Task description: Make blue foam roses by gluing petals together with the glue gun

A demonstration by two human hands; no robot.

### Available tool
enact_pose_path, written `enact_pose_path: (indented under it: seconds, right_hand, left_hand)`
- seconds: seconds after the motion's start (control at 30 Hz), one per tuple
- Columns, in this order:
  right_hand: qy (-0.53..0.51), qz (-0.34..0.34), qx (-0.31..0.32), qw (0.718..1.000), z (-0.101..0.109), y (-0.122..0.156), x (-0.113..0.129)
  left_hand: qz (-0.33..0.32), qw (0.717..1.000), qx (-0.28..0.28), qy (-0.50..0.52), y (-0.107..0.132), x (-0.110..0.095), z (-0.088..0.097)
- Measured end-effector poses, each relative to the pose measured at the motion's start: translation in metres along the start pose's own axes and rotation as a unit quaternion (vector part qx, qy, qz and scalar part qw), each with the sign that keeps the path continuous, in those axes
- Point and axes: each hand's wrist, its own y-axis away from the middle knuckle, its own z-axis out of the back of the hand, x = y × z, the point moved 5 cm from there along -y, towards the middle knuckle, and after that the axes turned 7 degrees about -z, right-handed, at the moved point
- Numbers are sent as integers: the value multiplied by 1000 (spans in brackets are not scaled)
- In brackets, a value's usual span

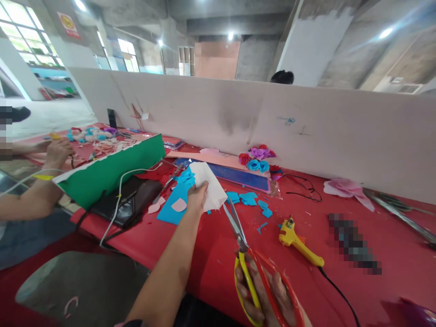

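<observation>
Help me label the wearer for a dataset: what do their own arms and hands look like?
Both hands are bare: no gloves, rings or watch show on the left hand or right hand. The left forearm is uncovered to a dark sleeve edge at the frame's bottom. The right wrist is cut off.

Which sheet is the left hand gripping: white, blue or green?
The white sheet, raised in the left hand; the blue sheet lies flat, the green board stands apart.

Bright window and ceiling light, wide-angle edge warping, some pixelated patches
</observation>
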Motion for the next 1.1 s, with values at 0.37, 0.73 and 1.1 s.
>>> enact_pose_path:
  seconds: [0.37, 0.73, 1.1]
  right_hand:
    - [-74, 0, -11, 997, -22, -4, 14]
    - [-138, 13, -23, 990, -21, -27, 10]
    - [-84, 11, -34, 996, -17, -20, 5]
  left_hand:
    - [5, 1000, 22, -16, 4, 2, -5]
    - [35, 991, 128, -35, 17, 12, -18]
    - [8, 985, 160, -61, 20, 11, -21]
